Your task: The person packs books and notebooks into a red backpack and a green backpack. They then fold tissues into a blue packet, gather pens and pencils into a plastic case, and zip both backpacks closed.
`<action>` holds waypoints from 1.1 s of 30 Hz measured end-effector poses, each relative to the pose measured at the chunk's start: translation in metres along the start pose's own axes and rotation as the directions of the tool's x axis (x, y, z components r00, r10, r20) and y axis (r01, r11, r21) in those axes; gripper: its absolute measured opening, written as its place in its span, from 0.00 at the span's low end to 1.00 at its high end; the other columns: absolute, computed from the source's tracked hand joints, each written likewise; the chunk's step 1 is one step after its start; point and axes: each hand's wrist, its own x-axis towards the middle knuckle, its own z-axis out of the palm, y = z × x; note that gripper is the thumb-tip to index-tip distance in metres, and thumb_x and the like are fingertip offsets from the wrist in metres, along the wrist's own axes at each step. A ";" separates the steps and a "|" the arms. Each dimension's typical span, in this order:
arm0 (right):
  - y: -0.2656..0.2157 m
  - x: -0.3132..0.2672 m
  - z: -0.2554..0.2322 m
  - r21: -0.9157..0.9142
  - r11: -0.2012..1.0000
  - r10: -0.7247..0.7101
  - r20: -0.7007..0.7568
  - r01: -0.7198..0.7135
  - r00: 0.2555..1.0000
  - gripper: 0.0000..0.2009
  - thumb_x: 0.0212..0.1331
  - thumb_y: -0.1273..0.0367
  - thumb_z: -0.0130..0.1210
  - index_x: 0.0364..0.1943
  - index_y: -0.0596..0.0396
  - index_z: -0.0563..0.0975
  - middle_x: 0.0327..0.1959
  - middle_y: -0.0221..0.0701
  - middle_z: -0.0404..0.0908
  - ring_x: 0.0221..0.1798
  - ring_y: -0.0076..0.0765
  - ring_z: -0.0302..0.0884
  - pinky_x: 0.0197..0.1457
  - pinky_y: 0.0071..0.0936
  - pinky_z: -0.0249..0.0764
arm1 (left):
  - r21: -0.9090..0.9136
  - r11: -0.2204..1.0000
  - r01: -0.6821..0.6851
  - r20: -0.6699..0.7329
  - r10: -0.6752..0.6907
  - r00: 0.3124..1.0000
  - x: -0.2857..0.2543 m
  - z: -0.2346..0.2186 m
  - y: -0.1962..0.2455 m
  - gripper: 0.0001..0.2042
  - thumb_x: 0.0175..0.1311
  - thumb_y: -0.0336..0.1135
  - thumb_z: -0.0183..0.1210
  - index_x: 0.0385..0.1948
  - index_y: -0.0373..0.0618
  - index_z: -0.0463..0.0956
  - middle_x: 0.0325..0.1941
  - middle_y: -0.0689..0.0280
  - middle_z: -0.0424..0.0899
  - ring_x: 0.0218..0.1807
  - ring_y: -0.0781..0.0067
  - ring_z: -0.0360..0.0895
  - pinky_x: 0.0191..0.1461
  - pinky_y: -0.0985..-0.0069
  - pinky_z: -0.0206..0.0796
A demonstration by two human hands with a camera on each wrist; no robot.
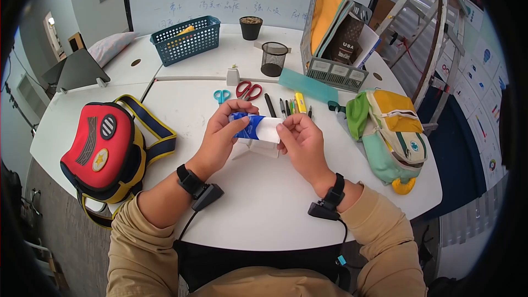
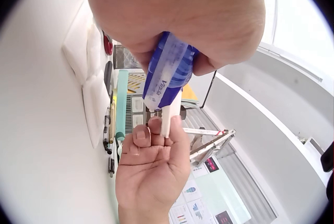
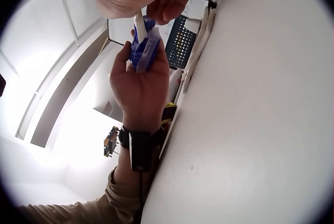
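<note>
My left hand (image 1: 219,137) grips a blue tissue packet (image 2: 168,73) with a clear sealing strip along one side. From its end sticks a folded white tissue (image 1: 268,131), whose outer edge is pinched between the thumb and fingers of my right hand (image 1: 303,144). The packet and tissue are held above the table, roughly in the middle of the head view. Just beneath them, more folded white tissues (image 2: 95,104) lie on the tabletop, partly covered by the packet in the head view.
Behind the hands lie red scissors (image 1: 249,91), teal scissors (image 1: 221,96), a black marker (image 1: 270,105) and several pens. A red backpack (image 1: 102,146) sits left, a green-and-yellow one (image 1: 391,137) right. Farther back stand a teal basket (image 1: 187,41), mesh cup (image 1: 273,59) and file holder (image 1: 335,73).
</note>
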 end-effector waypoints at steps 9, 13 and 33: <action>-0.002 -0.001 0.003 -0.124 0.990 -0.063 0.031 0.067 0.998 0.07 0.80 0.70 0.72 0.47 0.59 0.86 0.39 0.24 0.91 0.39 0.13 0.84 0.46 0.16 0.81 | -0.008 0.998 0.064 0.036 -0.064 0.997 -0.003 0.007 0.003 0.17 0.84 0.29 0.59 0.70 0.46 0.75 0.72 0.61 0.84 0.73 0.68 0.83 0.77 0.66 0.78; -0.002 -0.002 0.002 -0.154 0.986 -0.050 0.060 0.059 0.997 0.07 0.78 0.69 0.74 0.44 0.58 0.87 0.39 0.24 0.91 0.39 0.12 0.84 0.46 0.16 0.81 | -0.020 0.996 0.088 0.063 -0.086 0.994 -0.004 0.007 0.001 0.17 0.85 0.29 0.59 0.71 0.45 0.75 0.72 0.60 0.84 0.74 0.68 0.82 0.77 0.66 0.78; 0.008 0.002 -0.002 -0.010 0.999 0.032 0.139 -0.031 0.990 0.10 0.80 0.71 0.71 0.54 0.59 0.80 0.48 0.28 0.87 0.46 0.20 0.87 0.47 0.21 0.87 | -0.051 0.998 0.033 0.029 -0.031 0.999 -0.002 0.003 -0.001 0.20 0.82 0.31 0.66 0.70 0.45 0.75 0.71 0.60 0.84 0.71 0.69 0.84 0.75 0.67 0.80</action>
